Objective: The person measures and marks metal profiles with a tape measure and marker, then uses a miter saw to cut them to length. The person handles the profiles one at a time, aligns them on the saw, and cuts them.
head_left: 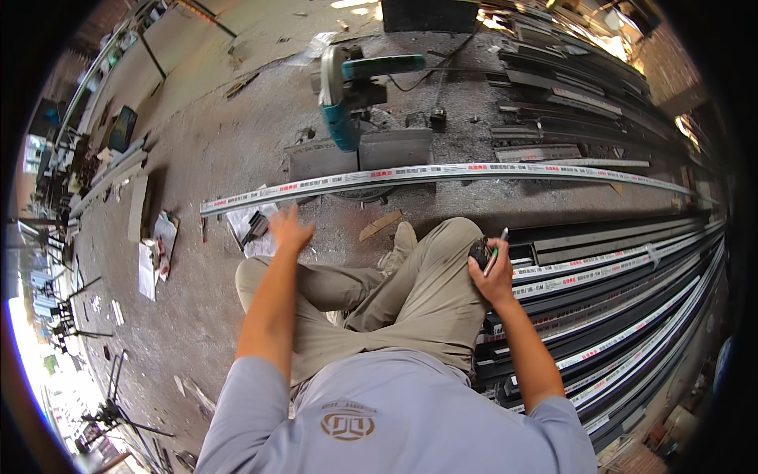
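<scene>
A long aluminium profile [442, 172] with a printed film strip lies across in front of me, over the base of a teal miter saw [338, 118]. My left hand [290, 229] is just on the near side of the profile's left part, fingers stretched toward it, a little smeared; whether they touch it I cannot tell. Beneath that hand are white papers and small dark profile pieces [254, 229]. Over my right knee, my right hand [494, 276] is closed around a pen [504, 235] and a dark rounded object [479, 252], possibly a tape measure.
Many film-wrapped profiles [584, 276] lie stacked close on my right. Dark profiles [576, 75] are piled at the far right. A flat offcut [380, 225] rests by my shoe. Papers [150, 268] and a narrow board [138, 207] are on the floor to the left.
</scene>
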### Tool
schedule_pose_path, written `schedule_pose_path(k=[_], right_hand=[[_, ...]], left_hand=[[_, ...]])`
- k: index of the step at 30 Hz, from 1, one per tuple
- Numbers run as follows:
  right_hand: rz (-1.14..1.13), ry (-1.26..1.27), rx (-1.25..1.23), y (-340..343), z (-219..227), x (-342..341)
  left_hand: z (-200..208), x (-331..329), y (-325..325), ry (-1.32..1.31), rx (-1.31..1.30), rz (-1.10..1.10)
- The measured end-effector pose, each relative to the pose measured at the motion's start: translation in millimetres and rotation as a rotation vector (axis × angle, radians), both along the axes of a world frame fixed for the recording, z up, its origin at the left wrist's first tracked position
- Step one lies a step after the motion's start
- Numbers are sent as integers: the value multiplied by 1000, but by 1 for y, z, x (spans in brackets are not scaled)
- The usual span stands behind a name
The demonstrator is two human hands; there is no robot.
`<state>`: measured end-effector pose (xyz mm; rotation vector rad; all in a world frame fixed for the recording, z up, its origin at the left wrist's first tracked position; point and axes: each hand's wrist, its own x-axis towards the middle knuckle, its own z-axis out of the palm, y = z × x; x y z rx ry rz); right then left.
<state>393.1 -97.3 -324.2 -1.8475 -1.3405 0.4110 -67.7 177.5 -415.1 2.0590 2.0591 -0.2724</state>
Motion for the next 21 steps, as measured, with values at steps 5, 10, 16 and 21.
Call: schedule_pose_path(k=[5,10,16,21], right_hand=[[-148,-81,-64,-6,12,-35],[-188,-141,-140,4,15,-40],[-138,-145,-160,26,11,-44],[-161,-225,-110,25,2,-33]], left_hand=[[27,119,36,44,-145,-333],[3,129,65,-43,-131,-383],[-52,89,70,28,124,-534],[-12,82,45,-156,236,-665]])
